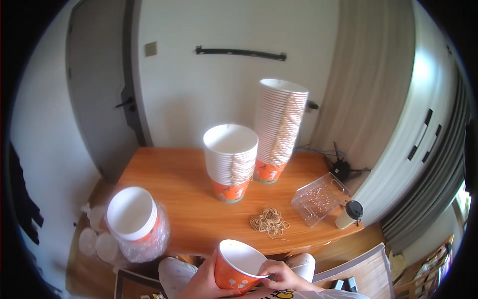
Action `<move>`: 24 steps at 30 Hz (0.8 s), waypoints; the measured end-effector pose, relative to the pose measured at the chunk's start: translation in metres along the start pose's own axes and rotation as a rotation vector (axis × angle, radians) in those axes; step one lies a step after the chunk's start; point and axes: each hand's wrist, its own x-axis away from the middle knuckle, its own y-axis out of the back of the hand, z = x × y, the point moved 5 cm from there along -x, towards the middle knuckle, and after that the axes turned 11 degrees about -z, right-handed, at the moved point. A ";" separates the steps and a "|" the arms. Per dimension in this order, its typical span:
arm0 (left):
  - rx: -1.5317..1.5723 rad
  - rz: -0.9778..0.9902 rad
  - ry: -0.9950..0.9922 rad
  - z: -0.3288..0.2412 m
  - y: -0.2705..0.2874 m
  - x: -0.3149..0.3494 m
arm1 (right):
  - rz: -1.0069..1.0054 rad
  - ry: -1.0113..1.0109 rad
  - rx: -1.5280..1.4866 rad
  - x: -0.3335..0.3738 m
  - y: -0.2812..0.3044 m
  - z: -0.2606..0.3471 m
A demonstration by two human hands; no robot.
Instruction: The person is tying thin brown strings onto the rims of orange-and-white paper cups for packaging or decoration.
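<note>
White wall (199,84), fitted with grey door (97,74). Wooden table (174,199), occupied by tall stack (271,132) and shorter stack (219,169) of paper buckets. Orange bucket (231,269) held before table: side gripped by left hand (205,279), rim pinched by right hand (279,274). Twine (269,222) heaped on table.

The cup (238,270) is orange outside, white inside — the string (269,222) tan.

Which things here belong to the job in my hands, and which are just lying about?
Likely part of it:
orange cup, in left hand and right hand
shorter cup stack and taller cup stack, both with string
loose string
bagged cup stack
clear tray of coppery bits

Probably lying about:
lidded drink cup
black device with antennas
</note>
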 end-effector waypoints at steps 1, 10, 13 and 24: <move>0.015 0.008 0.004 -0.002 0.000 -0.002 | 0.022 -0.009 0.002 -0.001 0.001 0.001; 0.083 0.059 -0.018 -0.001 -0.004 -0.005 | 0.060 0.047 -0.047 -0.006 0.003 0.008; 0.091 0.064 -0.007 -0.001 -0.005 -0.005 | 0.055 0.008 -0.063 -0.005 0.002 0.008; 0.082 0.064 -0.015 0.001 0.001 -0.006 | 0.051 -0.009 -0.049 -0.006 0.000 0.004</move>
